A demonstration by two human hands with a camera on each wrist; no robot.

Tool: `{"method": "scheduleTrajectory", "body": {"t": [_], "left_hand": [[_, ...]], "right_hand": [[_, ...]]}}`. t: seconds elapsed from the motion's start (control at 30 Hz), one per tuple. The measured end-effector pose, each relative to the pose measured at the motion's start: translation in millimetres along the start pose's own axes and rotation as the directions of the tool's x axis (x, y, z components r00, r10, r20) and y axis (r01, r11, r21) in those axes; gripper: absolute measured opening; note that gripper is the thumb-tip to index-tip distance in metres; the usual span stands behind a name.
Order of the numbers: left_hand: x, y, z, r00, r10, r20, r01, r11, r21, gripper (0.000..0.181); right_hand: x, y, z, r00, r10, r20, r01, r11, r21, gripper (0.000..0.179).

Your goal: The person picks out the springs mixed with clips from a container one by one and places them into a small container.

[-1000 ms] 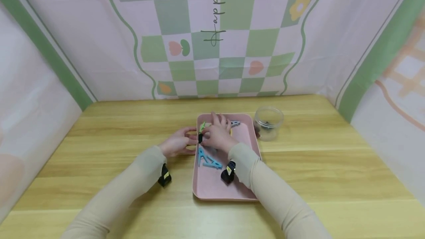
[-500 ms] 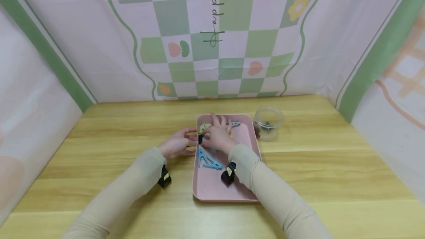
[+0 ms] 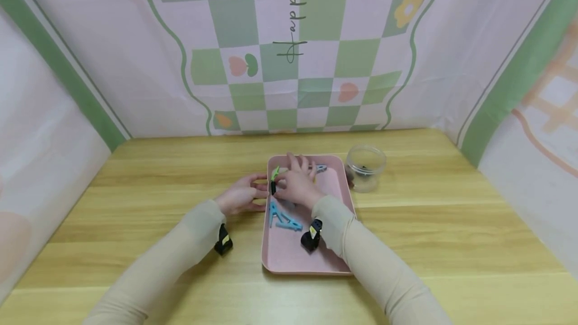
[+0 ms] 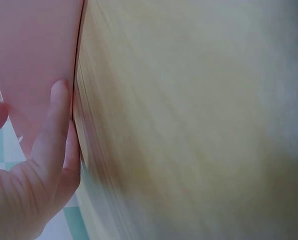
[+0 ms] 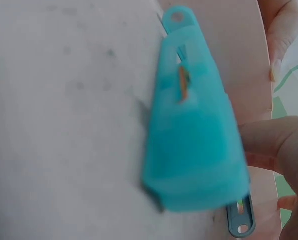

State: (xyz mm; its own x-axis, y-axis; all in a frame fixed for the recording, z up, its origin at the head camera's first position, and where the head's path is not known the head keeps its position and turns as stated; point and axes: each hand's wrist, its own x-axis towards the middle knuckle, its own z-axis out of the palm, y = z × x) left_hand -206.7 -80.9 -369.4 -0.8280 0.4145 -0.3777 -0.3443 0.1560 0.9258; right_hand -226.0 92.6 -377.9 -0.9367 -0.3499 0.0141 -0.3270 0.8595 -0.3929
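Observation:
My right hand (image 3: 298,186) reaches over the pink tray (image 3: 311,260), its thumb and forefinger pinching a small black piece (image 3: 273,187) close to the left rim. The kind of black piece I cannot tell. Against the tray's outer left wall, my left hand (image 3: 244,194) rests with its fingers extended, as the left wrist view also shows (image 4: 51,135). Just beyond the black piece is a bright green clip (image 3: 275,172). Light-blue clothespins (image 3: 289,222) lie nearer me in the tray; one looms large as a teal clothespin (image 5: 196,135) in the right wrist view.
A grey-blue clothespin (image 3: 320,168) lies at the tray's far end, partly behind my right hand. A round clear tub (image 3: 367,162) with something dark inside stands beside the tray's far right corner. The wooden table (image 3: 158,179) meets a patterned cloth (image 3: 320,59) at the back.
Both hands stay almost where they were. The black piece between the right fingertips has turned slightly and looks slimmer now.

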Motion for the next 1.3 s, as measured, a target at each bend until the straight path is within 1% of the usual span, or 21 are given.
{"method": "scheduleTrajectory", "body": {"t": [0.2,0.37,0.57,0.8,1.1,1.3], "left_hand": [[1.1,-0.8,-0.4,1.0,-0.006,0.001,0.006,1.0,-0.003,0.058],[1.3,-0.1,0.0,1.0,-0.012,-0.01,0.012,1.0,0.004,0.058],[0.4,1.4,0.7,1.0,-0.017,-0.005,0.017,1.0,0.005,0.058],[0.2,1.3,0.6,1.0,-0.015,-0.005,0.015,1.0,0.017,0.058],[-0.5,1.5,-0.4,1.0,-0.006,0.009,0.006,1.0,0.016,0.058],[0.1,1.3,-0.8,1.0,-0.007,0.004,0.007,1.0,0.022,0.058]], "right_hand": [[0.2,0.2,-1.6,1.0,-0.006,-0.019,0.005,1.0,-0.024,0.031],[0.1,1.2,-3.7,1.0,-0.006,-0.03,0.006,1.0,0.002,0.032],[0.3,3.0,-7.3,0.999,0.012,-0.036,-0.01,0.998,0.068,0.03],[1.1,4.9,-10.9,0.998,0.033,-0.057,-0.026,0.992,0.127,0.033],[1.5,6.8,-18.2,0.993,0.054,-0.103,-0.03,0.975,0.222,0.033],[-0.9,0.1,-28.9,0.99,0.093,-0.103,-0.061,0.959,0.278,0.036]]}}
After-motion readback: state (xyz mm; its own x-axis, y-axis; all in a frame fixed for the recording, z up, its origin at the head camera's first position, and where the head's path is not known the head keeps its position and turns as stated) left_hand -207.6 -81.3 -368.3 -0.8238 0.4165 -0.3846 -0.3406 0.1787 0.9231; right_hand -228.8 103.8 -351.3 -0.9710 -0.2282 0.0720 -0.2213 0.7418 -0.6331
